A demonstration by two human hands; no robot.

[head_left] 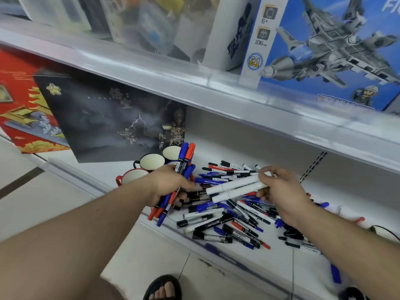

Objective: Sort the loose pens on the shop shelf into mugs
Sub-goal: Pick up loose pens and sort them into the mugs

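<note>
Clearly, the pens are light, stiff and smooth, so we judge they slip easily when many are held together; a grip around the middle of the barrels is safest. Our left hand (171,182) clenches a bundle of blue and red pens (184,167), too many to count exactly, perhaps six or more. Our right hand (279,191) pinches two white markers (236,188) at their ends, at three o'clock from the bundle. The loose pile (233,219) lies on the lower shelf (324,191) under both hands, some dozens of pens, mixed black, blue and red. We count three mugs (151,162) at eleven o'clock from the left hand, all without pens: one red (133,177), and two dark behind it.
</note>
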